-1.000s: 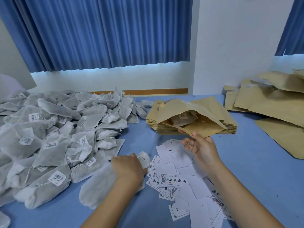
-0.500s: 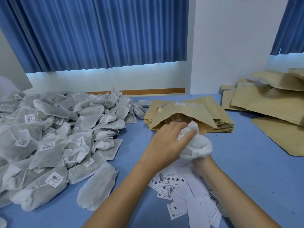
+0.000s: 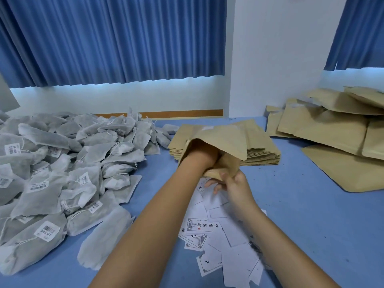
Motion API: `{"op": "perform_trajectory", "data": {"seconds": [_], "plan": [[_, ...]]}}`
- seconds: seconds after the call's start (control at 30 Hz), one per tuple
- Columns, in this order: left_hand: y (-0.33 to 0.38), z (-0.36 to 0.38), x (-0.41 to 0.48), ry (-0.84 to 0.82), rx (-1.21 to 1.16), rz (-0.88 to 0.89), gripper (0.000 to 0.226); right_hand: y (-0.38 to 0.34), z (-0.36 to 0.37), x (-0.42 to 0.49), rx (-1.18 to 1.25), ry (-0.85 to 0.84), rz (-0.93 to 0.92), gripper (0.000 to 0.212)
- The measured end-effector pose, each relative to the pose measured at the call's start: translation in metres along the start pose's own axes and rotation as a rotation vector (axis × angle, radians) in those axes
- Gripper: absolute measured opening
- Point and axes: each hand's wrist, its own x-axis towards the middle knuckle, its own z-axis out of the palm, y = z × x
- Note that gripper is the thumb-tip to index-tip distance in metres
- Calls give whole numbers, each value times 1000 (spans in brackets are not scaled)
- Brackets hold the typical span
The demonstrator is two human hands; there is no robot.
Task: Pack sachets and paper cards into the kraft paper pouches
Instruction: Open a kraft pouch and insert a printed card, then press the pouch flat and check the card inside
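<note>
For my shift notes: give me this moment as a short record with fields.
held pouch: open brown kraft paper pouch, near flat pouch stack
left hand: hidden inside pouch, forearm in its mouth
right hand: pinches pouch's lower edge
sachets: grey-white mesh pile, left on blue table
cards: white printed paper cards, scattered under the arms

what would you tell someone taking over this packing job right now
Left hand: plunged wrist-deep into the open pouch; its fingers and anything they hold are hidden.
Right hand: pinches that pouch's near edge, holding it up above the cards.
Things: sachets heaped on the left of the table; paper cards scattered under the forearms; stack of flat pouches behind the open one; loose pouches piled far right, contents not visible.
Done: one pouch opened and being filled.
Left: check that it has a sachet and a card, then carry on through the stack.
</note>
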Motion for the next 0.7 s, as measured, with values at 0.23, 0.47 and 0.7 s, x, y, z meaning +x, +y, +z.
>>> {"op": "perform_trajectory", "data": {"seconds": [0.23,0.47,0.7], "plan": [[4,7,-62,471,-87,445,49,-13,-23,11,110,75,-45,25],[-11,30,-62,349,47,260,55,-7,-19,9,114,37,-37,24],[-24,45,-67,811,93,720,27,-8,-24,13,172,160,-6,18]]}}
